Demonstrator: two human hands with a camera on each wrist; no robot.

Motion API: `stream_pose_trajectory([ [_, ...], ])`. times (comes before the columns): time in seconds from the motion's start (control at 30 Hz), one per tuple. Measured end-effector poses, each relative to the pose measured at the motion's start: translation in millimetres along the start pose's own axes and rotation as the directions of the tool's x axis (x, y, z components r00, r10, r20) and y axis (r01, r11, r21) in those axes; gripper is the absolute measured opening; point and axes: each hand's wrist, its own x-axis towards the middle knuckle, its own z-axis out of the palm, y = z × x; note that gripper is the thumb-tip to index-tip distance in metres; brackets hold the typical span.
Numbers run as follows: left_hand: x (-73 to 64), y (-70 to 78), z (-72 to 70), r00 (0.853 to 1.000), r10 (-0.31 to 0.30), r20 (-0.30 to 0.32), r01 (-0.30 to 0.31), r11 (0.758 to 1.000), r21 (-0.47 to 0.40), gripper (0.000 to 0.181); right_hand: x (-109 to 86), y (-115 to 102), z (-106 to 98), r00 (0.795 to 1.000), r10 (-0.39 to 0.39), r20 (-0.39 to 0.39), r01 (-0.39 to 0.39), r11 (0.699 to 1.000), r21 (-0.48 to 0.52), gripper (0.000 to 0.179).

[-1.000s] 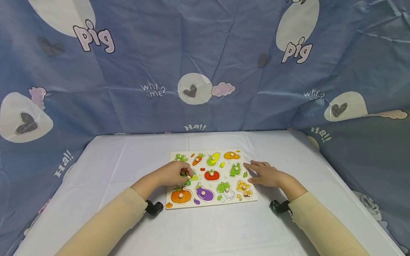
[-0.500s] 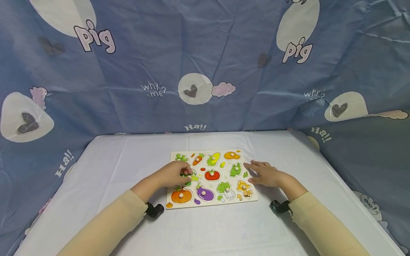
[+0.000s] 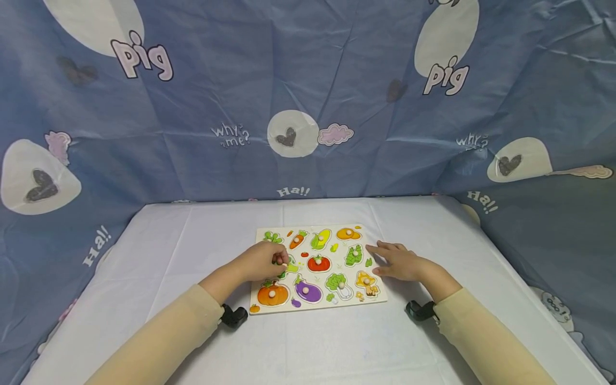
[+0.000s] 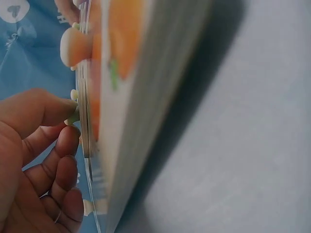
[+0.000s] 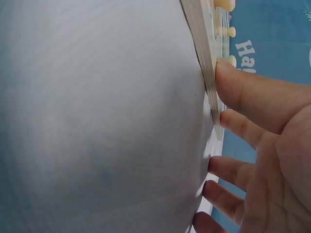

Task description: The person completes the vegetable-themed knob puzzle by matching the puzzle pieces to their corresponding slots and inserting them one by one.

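A wooden knob puzzle board [image 3: 337, 263] with painted vegetable pieces lies on the table. My left hand [image 3: 260, 261] is over its left side, with thumb and forefinger pinching the knob of a green broccoli piece [image 3: 292, 267]. The hand covers much of that piece. In the left wrist view, the pinched knob [image 4: 73, 118] stands close against the board's face, and the other fingers curl loosely. At the board's right edge lies my right hand [image 3: 397, 262], fingers spread. Its thumb [image 5: 238, 87] and forefinger touch the edge, while the other fingertips rest on the tablecloth.
Around the left hand sit a pumpkin piece [image 3: 272, 294], an eggplant piece [image 3: 310, 293], a tomato piece [image 3: 319, 263] and a carrot piece [image 3: 297, 240]. A mushroom piece [image 3: 367, 283] is near the right thumb. White cloth [image 3: 308, 347] covers the table; a blue printed curtain [image 3: 375, 160] hangs behind.
My left hand stays on the broccoli piece; the piece shifts and turns slightly under the fingers. The right hand and the board keep their places.
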Motion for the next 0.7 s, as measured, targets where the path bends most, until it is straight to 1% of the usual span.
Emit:
stream_pose_trajectory([
  [0.13,0.5,0.0,-0.8,1.0,0.016,-0.011,-0.016,1.0,0.014,0.011,0.7,0.7,0.0,1.0,0.004,-0.001,-0.004,1.0,0.0,0.071],
  [0.37,3.0,-2.0,-0.2,1.0,-0.014,-0.016,0.015,1.0,0.018,0.009,0.5,1.2,0.1,1.0,0.004,-0.001,-0.004,1.0,0.002,0.071],
  [0.6,2.8,-2.1,-3.1,0.999,-0.05,0.003,0.05,0.998,-0.029,0.01,0.5,0.9,-0.2,1.0,0.004,0.001,-0.004,1.0,-0.005,0.072],
  [0.7,2.9,-1.9,-4.0,0.999,-0.045,0.011,0.046,0.998,-0.05,0.011,0.7,0.7,0.0,1.0,0.009,0.003,-0.009,1.0,-0.003,0.072],
])
